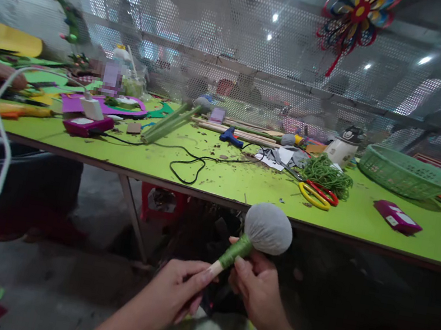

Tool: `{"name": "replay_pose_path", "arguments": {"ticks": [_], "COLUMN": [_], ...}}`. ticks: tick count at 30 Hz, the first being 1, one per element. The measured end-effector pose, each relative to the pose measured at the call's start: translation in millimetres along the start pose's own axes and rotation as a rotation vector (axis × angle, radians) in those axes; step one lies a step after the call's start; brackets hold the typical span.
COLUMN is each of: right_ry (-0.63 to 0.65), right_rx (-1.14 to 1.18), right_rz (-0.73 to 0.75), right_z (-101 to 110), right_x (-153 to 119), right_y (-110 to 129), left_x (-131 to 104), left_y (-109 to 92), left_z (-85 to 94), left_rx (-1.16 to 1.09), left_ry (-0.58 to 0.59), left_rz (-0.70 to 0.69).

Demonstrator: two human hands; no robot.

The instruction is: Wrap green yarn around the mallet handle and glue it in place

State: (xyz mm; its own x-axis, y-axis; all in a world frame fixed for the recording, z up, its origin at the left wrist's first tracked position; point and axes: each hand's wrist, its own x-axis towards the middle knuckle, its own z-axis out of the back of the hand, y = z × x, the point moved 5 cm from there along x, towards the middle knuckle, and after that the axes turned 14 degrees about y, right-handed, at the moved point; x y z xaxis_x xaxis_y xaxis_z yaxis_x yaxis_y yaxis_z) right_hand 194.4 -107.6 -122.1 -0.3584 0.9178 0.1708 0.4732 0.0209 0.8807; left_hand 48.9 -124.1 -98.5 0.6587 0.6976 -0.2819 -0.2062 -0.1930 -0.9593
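Observation:
I hold a wooden stick with a padded head (268, 229), wrapped in grey cloth that gathers at its neck. Green string (236, 252) is wound tightly below the head. My left hand (182, 286) is closed around the pale bare part of the stick. With thumb and fingers, my right hand (260, 289) pinches the wound string just under the head; some fingertips are hidden behind it. The stick tilts up to the right, in front of the table's edge. On the table beyond lie a bundle of green string (327, 175) and scissors (317, 195) with red and yellow handles.
The green table (228, 172) bears a blue glue gun (232, 137) with a black cord, a purple box (397, 217), a green basket (409, 172) and grey cloth scraps (290, 157). A white cable (3, 149) hangs at left, near another person's hand (12, 76).

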Motion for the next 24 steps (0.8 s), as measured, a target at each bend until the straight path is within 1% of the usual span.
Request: {"name": "replay_pose_path", "arguments": {"ticks": [2, 4, 5, 6, 7, 10, 11, 12, 13, 14, 18, 20, 22, 23, 24], "right_ry": [0.011, 0.003, -0.011, -0.03, -0.052, -0.095, -0.092, -0.082, -0.067, -0.049, -0.005, 0.0, -0.01, -0.023, -0.038], "right_rx": [0.011, 0.013, 0.011, 0.008, 0.0, -0.028, -0.029, -0.026, -0.02, -0.016, -0.051, -0.066, -0.058, -0.05, -0.044], "right_rz": [0.011, 0.011, 0.007, 0.003, 0.0, -0.004, -0.004, -0.005, -0.005, -0.005, 0.005, 0.011, 0.013, 0.012, 0.01], "right_z": [-1, -2, -2, -1, 0, 4, 4, 5, 5, 4, 2, 1, 1, 2, 2], "right_x": [0, 0, 0, 1, 1, 2, 2, 2, 2, 2, -1, -2, -1, -1, 0], "right_y": [3, 4, 4, 3, 2, -2, -2, -3, -3, -2, 2, 3, 2, 1, 0], "left_x": [1, 4, 5, 7, 8, 4, 1, 0, -1, 0, 2, 2, 4, 5, 6], "left_y": [-2, -1, 1, 3, 4, -3, -6, -8, -9, -10, -13, -13, -12, -10, -9], "left_z": [-0.9, -2.9, -3.4, -2.4, 0.3, 10.0, 10.3, 9.5, 8.4, 7.4, 7.0, 8.0, 8.2, 8.4, 9.0], "left_rx": [-0.132, -0.205, -0.198, -0.149, -0.056, 0.345, 0.443, 0.496, 0.501, 0.466, 0.149, 0.035, 0.003, 0.027, 0.082], "left_ry": [0.081, 0.148, 0.154, 0.123, 0.049, -0.313, -0.396, -0.423, -0.401, -0.347, -0.043, 0.064, 0.116, 0.106, 0.062], "left_rz": [0.012, 0.032, 0.05, 0.058, 0.044, -0.112, -0.159, -0.182, -0.184, -0.175, -0.064, -0.005, 0.027, 0.031, 0.02]}}
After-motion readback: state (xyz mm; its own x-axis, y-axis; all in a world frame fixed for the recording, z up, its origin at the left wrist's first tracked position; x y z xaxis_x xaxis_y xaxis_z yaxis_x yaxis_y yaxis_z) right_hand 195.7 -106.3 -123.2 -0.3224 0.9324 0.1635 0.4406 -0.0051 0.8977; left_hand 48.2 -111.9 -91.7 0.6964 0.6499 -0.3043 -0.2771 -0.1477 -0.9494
